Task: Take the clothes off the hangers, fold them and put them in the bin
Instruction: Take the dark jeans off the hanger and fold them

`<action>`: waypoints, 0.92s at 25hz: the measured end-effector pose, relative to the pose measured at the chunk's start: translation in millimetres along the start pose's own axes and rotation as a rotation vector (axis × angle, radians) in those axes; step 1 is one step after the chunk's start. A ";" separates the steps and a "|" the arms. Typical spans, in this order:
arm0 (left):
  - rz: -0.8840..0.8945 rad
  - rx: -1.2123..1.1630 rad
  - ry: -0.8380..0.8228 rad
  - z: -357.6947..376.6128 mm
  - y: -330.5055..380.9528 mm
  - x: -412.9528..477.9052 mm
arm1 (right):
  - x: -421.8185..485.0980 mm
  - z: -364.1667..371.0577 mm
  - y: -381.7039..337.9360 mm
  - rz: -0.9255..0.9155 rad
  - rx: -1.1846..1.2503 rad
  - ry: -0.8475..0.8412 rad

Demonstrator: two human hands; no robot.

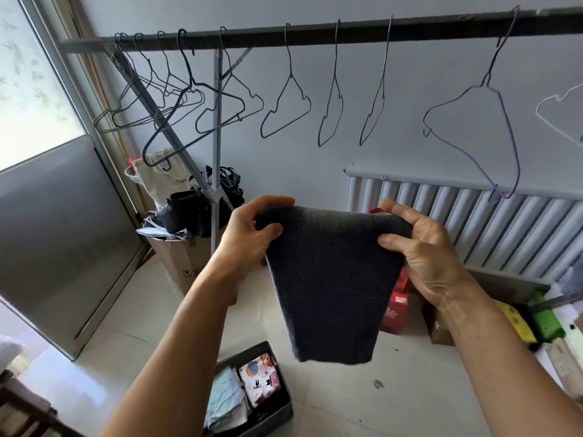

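Dark garment hangs lengthwise, top corners pinched by left hand and right hand; bin lies at 7 o'clock below it

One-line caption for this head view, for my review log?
Left hand and right hand hold a dark garment by its top edge above the bin, bare hangers overhead.
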State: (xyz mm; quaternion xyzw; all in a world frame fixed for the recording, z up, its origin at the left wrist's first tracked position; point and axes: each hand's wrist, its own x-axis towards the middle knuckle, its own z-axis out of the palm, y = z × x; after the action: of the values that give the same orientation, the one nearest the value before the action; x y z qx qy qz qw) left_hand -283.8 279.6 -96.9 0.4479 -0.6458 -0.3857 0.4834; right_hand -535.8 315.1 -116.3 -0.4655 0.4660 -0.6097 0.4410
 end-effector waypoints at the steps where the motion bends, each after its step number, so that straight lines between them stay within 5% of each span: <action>1: 0.018 0.064 -0.017 -2.4 2.1 1.4 | -1.0 0.4 -1.0 -0.041 -0.114 0.018; 14: 0.246 0.759 -0.058 -22.4 13.2 11.6 | -4.3 -5.3 -24.6 -0.503 -0.962 0.214; 20: 0.033 0.000 -0.018 -19.8 10.6 1.5 | -9.9 -6.6 -35.1 -0.242 -0.486 0.056; 23: -0.060 -0.114 0.023 -7.1 11.9 -5.3 | -8.9 -4.2 -26.9 -0.198 -0.350 0.132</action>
State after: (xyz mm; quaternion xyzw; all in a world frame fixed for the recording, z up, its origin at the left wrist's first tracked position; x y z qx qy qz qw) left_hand -278.6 287.7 -85.6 0.4430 -0.6037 -0.4309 0.5036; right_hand -541.1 329.2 -91.9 -0.5376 0.5447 -0.5889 0.2596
